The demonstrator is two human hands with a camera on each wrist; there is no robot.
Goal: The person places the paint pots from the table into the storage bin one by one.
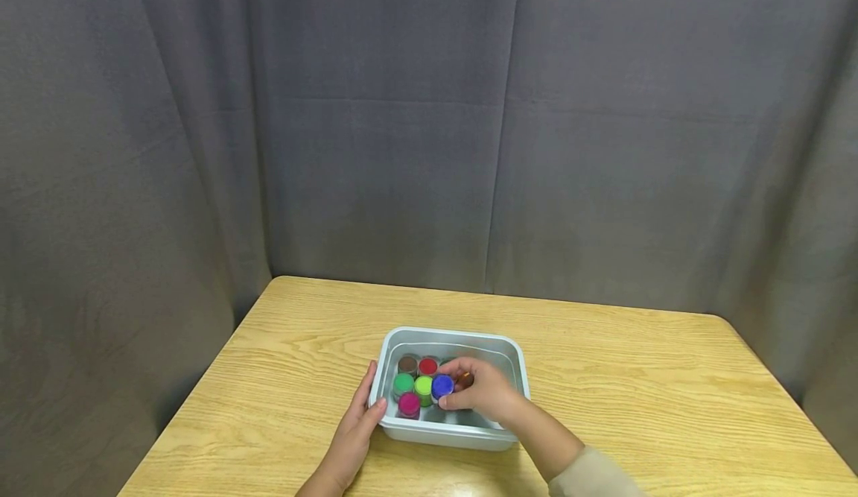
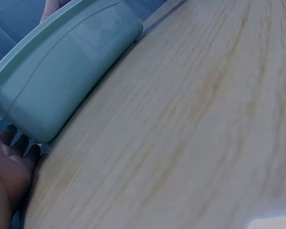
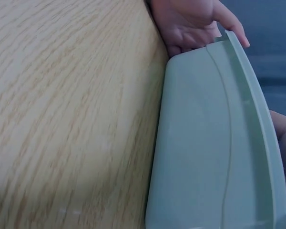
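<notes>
A pale grey-green plastic tub (image 1: pixel 449 437) holds several small clear jars with coloured contents. My right hand (image 1: pixel 485 389) reaches over its front right and pinches a blue jar (image 1: pixel 442 387) between thumb and fingers. Something orange-brown (image 1: pixel 465 381) shows near its palm, partly hidden. Beside the blue jar are a lime jar (image 1: pixel 424 386), a green jar (image 1: pixel 404 384), a magenta jar (image 1: pixel 409 405), a red jar (image 1: pixel 427 366) and a brown jar (image 1: pixel 407 364). My left hand (image 1: pixel 353 430) grips the tub's left end, its thumb over the rim, as the right wrist view also shows.
The tub stands near the front of a wood-grain table (image 1: pixel 637 378). Grey curtains (image 1: pixel 389 147) hang behind the table and along both sides. In the left wrist view, the tub's outer wall (image 2: pixel 62 76) rises from the tabletop.
</notes>
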